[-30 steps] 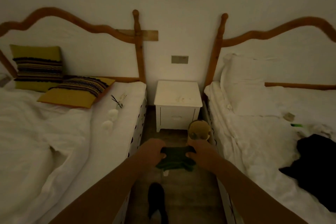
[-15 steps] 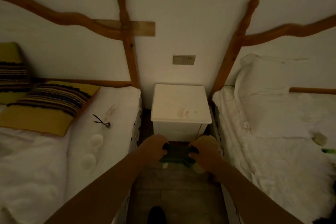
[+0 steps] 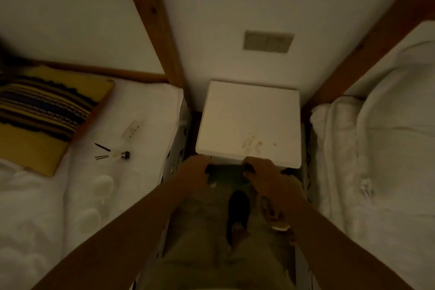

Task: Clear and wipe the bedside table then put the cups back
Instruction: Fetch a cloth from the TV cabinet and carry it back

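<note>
Hands: our left hand (image 3: 195,173) and right hand (image 3: 267,178) both grip dark-green cloth (image 3: 224,172) held between them | just beyond knuckles: square white bedside table (image 3: 249,113), smooth top brown-speckled.

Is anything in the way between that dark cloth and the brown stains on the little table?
Nothing visible. The left hand and right hand hold the cloth at the bedside table's front edge, and the top between it and the stains lies bare.

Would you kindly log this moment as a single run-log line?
phase: pre-wipe | left hand: grips cloth | right hand: grips cloth | bedside table: stains near front | cups: on left bed
</note>
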